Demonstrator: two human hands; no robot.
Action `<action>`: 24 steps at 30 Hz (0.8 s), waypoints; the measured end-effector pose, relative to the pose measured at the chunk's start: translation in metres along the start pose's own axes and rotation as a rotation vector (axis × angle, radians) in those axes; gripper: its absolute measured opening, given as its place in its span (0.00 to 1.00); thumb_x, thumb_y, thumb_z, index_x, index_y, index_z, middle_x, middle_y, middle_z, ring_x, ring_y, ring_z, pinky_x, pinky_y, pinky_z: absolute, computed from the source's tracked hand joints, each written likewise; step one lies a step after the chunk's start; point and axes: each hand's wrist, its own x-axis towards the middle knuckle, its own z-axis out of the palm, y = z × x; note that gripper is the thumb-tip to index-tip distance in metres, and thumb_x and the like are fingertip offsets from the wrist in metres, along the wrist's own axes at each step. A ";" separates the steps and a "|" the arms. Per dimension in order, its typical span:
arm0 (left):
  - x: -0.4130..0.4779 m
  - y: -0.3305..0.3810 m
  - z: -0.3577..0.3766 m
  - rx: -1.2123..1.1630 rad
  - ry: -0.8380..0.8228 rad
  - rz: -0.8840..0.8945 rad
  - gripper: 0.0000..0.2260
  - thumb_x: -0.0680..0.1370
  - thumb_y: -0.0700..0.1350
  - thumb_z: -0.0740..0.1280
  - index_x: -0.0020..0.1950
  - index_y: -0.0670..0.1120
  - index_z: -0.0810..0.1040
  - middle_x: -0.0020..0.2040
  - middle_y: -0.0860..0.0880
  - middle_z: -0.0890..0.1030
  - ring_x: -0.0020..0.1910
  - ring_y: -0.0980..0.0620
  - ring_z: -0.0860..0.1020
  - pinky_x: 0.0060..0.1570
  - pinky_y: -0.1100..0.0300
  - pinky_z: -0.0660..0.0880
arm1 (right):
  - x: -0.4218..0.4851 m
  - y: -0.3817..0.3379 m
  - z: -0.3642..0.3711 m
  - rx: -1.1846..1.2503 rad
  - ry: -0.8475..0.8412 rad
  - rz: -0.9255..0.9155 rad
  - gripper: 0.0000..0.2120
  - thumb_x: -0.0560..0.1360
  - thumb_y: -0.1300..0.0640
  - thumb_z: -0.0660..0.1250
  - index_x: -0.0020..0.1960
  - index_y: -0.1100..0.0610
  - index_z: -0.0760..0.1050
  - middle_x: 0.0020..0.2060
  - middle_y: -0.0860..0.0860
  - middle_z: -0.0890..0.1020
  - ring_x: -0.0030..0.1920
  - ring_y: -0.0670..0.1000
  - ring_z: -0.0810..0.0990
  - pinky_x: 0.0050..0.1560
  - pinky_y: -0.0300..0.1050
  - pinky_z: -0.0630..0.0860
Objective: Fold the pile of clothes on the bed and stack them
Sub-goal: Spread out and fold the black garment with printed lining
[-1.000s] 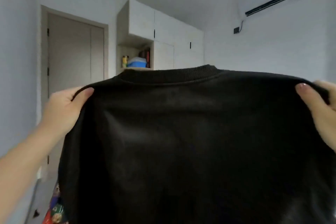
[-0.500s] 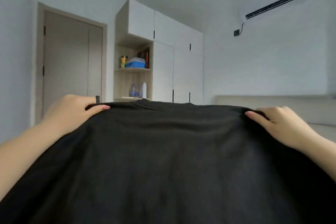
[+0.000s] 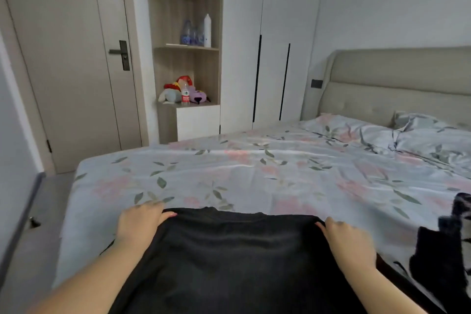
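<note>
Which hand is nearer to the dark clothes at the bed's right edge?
Right. The right hand grips the black sweatshirt just left of the dark clothes; the left hand grips the opposite shoulder, farther away.

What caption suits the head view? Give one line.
Left hand and right hand hold a black top by its shoulders on the floral bed.

Light was soft, even and rather dim, with a cool grey cast and no visible source. A faint sheen ran along folds in the floral bedsheet (image 3: 254, 160). The black sweatshirt (image 3: 229, 257) showed almost no texture. Wide-angle distortion bowed the door (image 3: 63, 71) at left. The dark clothes (image 3: 443, 257) at the right edge were smeared.
</note>
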 end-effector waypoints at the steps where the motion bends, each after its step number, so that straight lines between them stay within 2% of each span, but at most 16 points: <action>1: 0.006 0.006 0.022 0.026 -0.008 -0.009 0.24 0.76 0.70 0.52 0.42 0.52 0.73 0.41 0.54 0.80 0.41 0.53 0.81 0.34 0.60 0.68 | 0.008 -0.003 0.023 -0.020 -0.006 0.001 0.19 0.82 0.36 0.48 0.45 0.49 0.67 0.36 0.46 0.82 0.40 0.49 0.84 0.30 0.43 0.67; 3: 0.015 0.018 0.068 0.043 -0.034 -0.031 0.24 0.76 0.71 0.52 0.41 0.52 0.71 0.39 0.54 0.78 0.39 0.53 0.80 0.32 0.60 0.68 | 0.019 -0.009 0.071 -0.012 -0.022 -0.009 0.20 0.81 0.36 0.48 0.48 0.46 0.73 0.39 0.45 0.83 0.41 0.49 0.84 0.30 0.43 0.70; 5: 0.018 0.025 0.107 0.022 -0.064 -0.055 0.24 0.76 0.70 0.53 0.41 0.51 0.71 0.38 0.54 0.77 0.38 0.53 0.80 0.32 0.59 0.72 | 0.024 -0.011 0.107 0.031 -0.021 0.021 0.20 0.80 0.35 0.49 0.49 0.46 0.74 0.40 0.45 0.83 0.42 0.50 0.84 0.34 0.44 0.74; 8: 0.023 0.024 0.151 -0.141 -0.043 -0.129 0.25 0.76 0.69 0.56 0.37 0.49 0.73 0.33 0.53 0.77 0.34 0.49 0.79 0.33 0.55 0.76 | 0.034 -0.008 0.144 0.110 0.031 0.091 0.23 0.79 0.33 0.49 0.43 0.47 0.73 0.33 0.46 0.80 0.36 0.52 0.82 0.35 0.46 0.78; 10: 0.026 0.023 0.166 -0.186 -0.017 -0.133 0.25 0.76 0.68 0.57 0.35 0.49 0.74 0.30 0.52 0.76 0.31 0.48 0.77 0.31 0.54 0.75 | 0.041 -0.005 0.158 0.070 0.027 0.065 0.24 0.79 0.34 0.49 0.39 0.49 0.73 0.30 0.47 0.78 0.32 0.53 0.80 0.33 0.47 0.78; 13: 0.021 0.030 0.164 -0.121 -0.078 -0.115 0.24 0.79 0.66 0.53 0.43 0.47 0.73 0.37 0.51 0.77 0.37 0.48 0.78 0.33 0.55 0.74 | 0.040 -0.005 0.159 0.061 -0.089 0.075 0.23 0.80 0.35 0.50 0.39 0.51 0.69 0.29 0.47 0.76 0.31 0.52 0.78 0.30 0.44 0.73; 14: 0.015 0.034 0.159 -0.096 -0.087 -0.118 0.23 0.80 0.64 0.52 0.48 0.47 0.73 0.42 0.50 0.77 0.42 0.48 0.77 0.37 0.53 0.74 | 0.038 -0.009 0.155 0.040 -0.112 0.081 0.21 0.80 0.37 0.50 0.44 0.51 0.70 0.33 0.47 0.77 0.34 0.52 0.79 0.32 0.43 0.72; 16: -0.003 0.036 0.150 -0.027 -0.086 -0.143 0.21 0.82 0.61 0.52 0.59 0.45 0.72 0.56 0.46 0.75 0.54 0.46 0.73 0.50 0.52 0.73 | 0.027 -0.017 0.142 -0.094 -0.069 0.063 0.15 0.82 0.44 0.54 0.60 0.52 0.71 0.48 0.51 0.80 0.49 0.55 0.79 0.45 0.48 0.73; 17: -0.015 0.035 0.143 0.011 -0.116 -0.179 0.23 0.82 0.61 0.51 0.66 0.45 0.69 0.63 0.44 0.72 0.61 0.44 0.70 0.58 0.50 0.69 | 0.020 -0.020 0.133 -0.164 -0.047 0.061 0.16 0.82 0.49 0.56 0.67 0.52 0.68 0.57 0.53 0.77 0.56 0.56 0.77 0.53 0.52 0.71; 19: -0.044 0.027 0.127 0.032 -0.231 -0.249 0.30 0.82 0.62 0.46 0.79 0.46 0.55 0.77 0.42 0.59 0.74 0.42 0.60 0.72 0.46 0.57 | -0.003 -0.032 0.115 -0.162 -0.127 0.051 0.27 0.80 0.55 0.57 0.78 0.52 0.55 0.71 0.54 0.67 0.69 0.57 0.67 0.68 0.57 0.62; 21: -0.077 0.016 0.114 0.002 -0.309 -0.288 0.32 0.80 0.63 0.39 0.81 0.48 0.44 0.81 0.45 0.46 0.79 0.43 0.46 0.76 0.44 0.46 | -0.039 -0.058 0.099 0.060 -0.222 0.023 0.29 0.83 0.50 0.52 0.80 0.49 0.45 0.79 0.50 0.56 0.77 0.55 0.55 0.75 0.55 0.56; 24: -0.129 -0.001 0.092 -0.061 -0.393 -0.302 0.33 0.78 0.66 0.34 0.80 0.51 0.37 0.80 0.50 0.38 0.79 0.47 0.38 0.76 0.45 0.41 | -0.106 -0.101 0.067 0.412 -0.353 -0.034 0.30 0.79 0.33 0.41 0.79 0.39 0.45 0.80 0.42 0.49 0.80 0.54 0.45 0.77 0.56 0.50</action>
